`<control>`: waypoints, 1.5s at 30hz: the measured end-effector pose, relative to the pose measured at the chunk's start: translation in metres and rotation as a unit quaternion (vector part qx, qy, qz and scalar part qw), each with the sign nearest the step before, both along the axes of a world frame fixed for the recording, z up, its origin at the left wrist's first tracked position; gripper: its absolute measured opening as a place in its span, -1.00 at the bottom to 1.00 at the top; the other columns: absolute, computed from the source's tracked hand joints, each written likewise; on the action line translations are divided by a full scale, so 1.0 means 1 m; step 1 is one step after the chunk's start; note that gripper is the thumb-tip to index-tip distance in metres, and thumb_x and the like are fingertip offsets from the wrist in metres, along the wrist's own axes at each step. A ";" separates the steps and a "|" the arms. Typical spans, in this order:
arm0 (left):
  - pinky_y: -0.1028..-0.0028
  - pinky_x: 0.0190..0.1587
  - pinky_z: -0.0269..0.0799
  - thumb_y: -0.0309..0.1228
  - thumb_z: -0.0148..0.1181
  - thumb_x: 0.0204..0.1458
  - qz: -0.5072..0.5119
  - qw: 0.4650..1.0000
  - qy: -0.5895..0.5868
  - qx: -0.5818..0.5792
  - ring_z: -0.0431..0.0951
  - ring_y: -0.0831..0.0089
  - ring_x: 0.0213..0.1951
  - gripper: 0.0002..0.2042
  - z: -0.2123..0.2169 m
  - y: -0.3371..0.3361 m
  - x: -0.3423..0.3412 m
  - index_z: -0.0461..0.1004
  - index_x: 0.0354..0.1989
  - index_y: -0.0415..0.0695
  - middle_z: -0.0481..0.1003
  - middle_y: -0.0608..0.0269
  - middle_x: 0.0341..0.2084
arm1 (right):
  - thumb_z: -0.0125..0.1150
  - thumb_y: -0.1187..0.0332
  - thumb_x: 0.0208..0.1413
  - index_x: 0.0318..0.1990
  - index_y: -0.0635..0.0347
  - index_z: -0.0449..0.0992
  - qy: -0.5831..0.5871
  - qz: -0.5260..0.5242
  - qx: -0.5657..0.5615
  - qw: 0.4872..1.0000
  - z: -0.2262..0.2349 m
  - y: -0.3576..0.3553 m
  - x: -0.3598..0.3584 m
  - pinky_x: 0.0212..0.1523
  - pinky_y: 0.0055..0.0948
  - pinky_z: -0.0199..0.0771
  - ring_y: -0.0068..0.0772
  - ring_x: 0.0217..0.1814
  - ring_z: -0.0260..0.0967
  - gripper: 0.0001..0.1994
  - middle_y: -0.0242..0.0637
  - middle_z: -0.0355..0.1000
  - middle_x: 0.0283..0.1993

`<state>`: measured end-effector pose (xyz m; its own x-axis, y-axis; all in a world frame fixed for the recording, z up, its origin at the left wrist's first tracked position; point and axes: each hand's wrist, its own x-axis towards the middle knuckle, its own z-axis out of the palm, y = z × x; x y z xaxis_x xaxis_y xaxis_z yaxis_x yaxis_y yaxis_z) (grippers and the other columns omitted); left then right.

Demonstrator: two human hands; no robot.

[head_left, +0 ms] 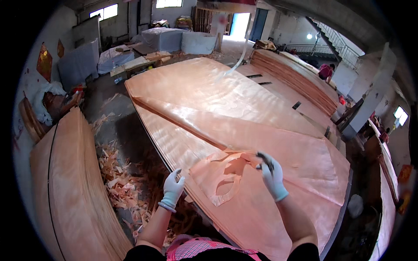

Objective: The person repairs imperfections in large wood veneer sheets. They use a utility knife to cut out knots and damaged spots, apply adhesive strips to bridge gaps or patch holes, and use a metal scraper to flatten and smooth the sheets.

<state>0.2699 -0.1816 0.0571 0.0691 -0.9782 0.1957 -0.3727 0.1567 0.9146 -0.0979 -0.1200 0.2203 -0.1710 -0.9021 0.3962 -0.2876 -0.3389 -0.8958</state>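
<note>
Atop veneer stack [209, 95], torn sheet [204, 175]; scrap-strewn floor [119, 105], probably concrete; stairs [325, 38] beyond.

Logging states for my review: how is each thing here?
Left hand: gloved, half open, apparently empty.
Right hand: gloved, fingers bent, grip unclear.
Torn veneer: ragged, holed, lying on the stack.
Central veneer stack: piled flat, top sheets uneven.
Wood scraps: scattered on the floor.
Doorway: open, bright.
</note>
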 end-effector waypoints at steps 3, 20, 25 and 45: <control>0.46 0.05 0.46 -0.43 0.21 0.08 -0.016 0.997 0.081 0.013 0.58 0.38 -0.03 -0.60 0.003 0.002 0.009 0.46 0.10 -0.32 0.58 0.06 -0.05 | 0.07 0.42 0.31 0.27 0.37 0.34 -0.011 -0.014 -0.068 0.998 0.088 -0.050 0.053 -0.35 -0.69 0.42 -0.68 -0.30 0.37 -0.59 -0.23 0.47 0.13; 0.58 -0.34 0.45 -0.57 0.12 0.19 -0.033 0.966 0.250 0.050 0.53 0.57 -0.38 -0.69 0.018 0.029 0.087 0.41 0.11 -0.32 0.55 0.24 -0.22 | 0.26 -0.08 0.18 -0.12 0.06 0.47 -0.216 0.106 -0.015 0.970 0.303 -0.143 0.140 -0.64 -0.64 0.04 -0.67 -0.43 0.28 -0.60 -0.49 0.41 -0.35; 0.56 -0.35 0.44 -0.56 0.12 0.19 -0.037 0.957 0.276 0.077 0.54 0.54 -0.37 -0.71 0.023 0.031 0.086 0.42 0.08 -0.34 0.56 0.19 -0.20 | 0.21 0.17 0.28 -0.20 0.04 0.47 -0.267 0.245 0.008 0.932 0.300 -0.147 0.127 -0.66 -0.66 0.09 -0.67 -0.49 0.24 -0.82 -0.51 0.36 -0.39; 0.62 -0.39 0.41 -0.59 0.08 0.20 -0.074 0.925 0.367 0.065 0.51 0.61 -0.43 -0.81 0.078 0.037 0.068 0.49 -0.04 -0.34 0.57 0.25 -0.32 | 0.25 0.20 0.24 -0.33 0.11 0.52 -0.071 0.105 0.254 0.959 0.097 -0.017 0.088 -0.62 -0.62 0.03 -0.70 -0.64 0.12 -0.79 -0.52 0.29 -0.57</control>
<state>0.3381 -0.1451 0.1355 0.0006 -0.9996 0.0291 0.3734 0.0272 0.9273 -0.0103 -0.1366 0.3171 0.0153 -0.9930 -0.1170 -0.1235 0.1142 -0.9858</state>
